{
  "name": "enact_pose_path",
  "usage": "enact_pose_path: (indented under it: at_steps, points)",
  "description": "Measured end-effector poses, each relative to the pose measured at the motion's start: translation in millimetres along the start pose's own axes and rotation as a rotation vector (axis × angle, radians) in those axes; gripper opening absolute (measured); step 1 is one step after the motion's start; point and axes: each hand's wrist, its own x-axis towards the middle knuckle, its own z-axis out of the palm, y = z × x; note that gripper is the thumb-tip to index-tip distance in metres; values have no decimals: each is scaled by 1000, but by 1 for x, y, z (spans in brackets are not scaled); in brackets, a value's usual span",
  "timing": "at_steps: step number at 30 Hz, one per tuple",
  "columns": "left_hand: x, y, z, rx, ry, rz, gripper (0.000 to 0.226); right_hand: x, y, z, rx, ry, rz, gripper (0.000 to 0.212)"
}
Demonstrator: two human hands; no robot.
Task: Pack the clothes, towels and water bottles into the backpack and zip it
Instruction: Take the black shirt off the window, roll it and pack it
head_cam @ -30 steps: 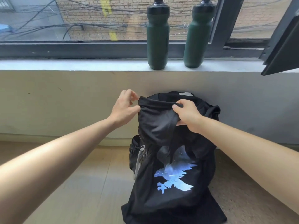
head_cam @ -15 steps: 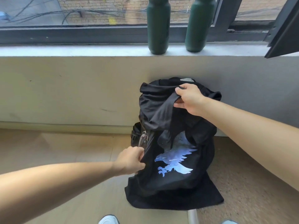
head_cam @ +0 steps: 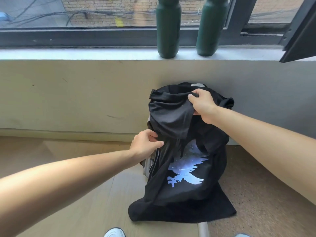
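A black T-shirt with a pale blue eagle print hangs over a dark backpack that stands on the floor against the wall. The shirt hides most of the pack; only its far rim and a grey strip at the left side show. My right hand grips a fold of the shirt at the top of the pack. My left hand pinches the shirt's left edge about halfway down. Two dark green water bottles stand upright on the windowsill above.
The windowsill runs across the wall under a dark window frame. An open window sash juts in at the upper right. Wooden floor lies at the left and a speckled floor at the right. A shoe tip shows at the bottom edge.
My left hand left the shirt's top edge, dropped to its left side, then rose a little along that edge while gathering cloth. My right hand kept its grip at the top.
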Motion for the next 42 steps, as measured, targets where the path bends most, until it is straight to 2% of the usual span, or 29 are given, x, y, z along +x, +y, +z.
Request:
enact_pose_path:
  at_steps: [2,6,9,13,15,18,21,24,27,30,32,35,37,39,42]
  points:
    - [2,8,8,-93,20,-55,46,1,0,2,33,-12,15,10]
    - [5,21,16,-248,121,-90,7,-4,-6,5,119,-118,13,10]
    - [7,25,7,-340,130,-72,13,-8,-7,6,126,-170,4,8]
    - [6,26,-10,-441,118,-90,14,-11,-7,6,120,-143,-14,9]
    - [6,25,-13,-508,49,-137,14,-12,-8,5,114,-130,-35,9]
    - [9,26,-6,-501,-50,-184,33,-15,-9,6,120,-115,-78,11]
    - [13,30,1,-564,32,-137,20,-18,-11,6,97,-83,-138,13]
    - [16,26,-2,-597,127,-117,24,-19,-10,1,43,59,-178,11]
    - [10,19,-13,-524,248,-57,30,-14,1,-4,-57,218,-169,7]
    - [2,21,-25,-265,482,108,36,-16,11,-4,-110,191,-97,6]
    - [-3,29,-31,-55,570,159,35,-18,11,-1,-141,165,-77,9]
    - [-3,34,-34,173,446,43,31,-18,8,0,-179,143,-65,9]
    - [0,35,-35,218,369,-32,31,-17,9,-3,-214,112,-53,8]
    - [5,37,-36,232,389,7,32,-18,11,-6,-251,79,-63,6]
    - [20,50,-40,213,423,184,24,-21,15,-11,-282,46,-88,9]
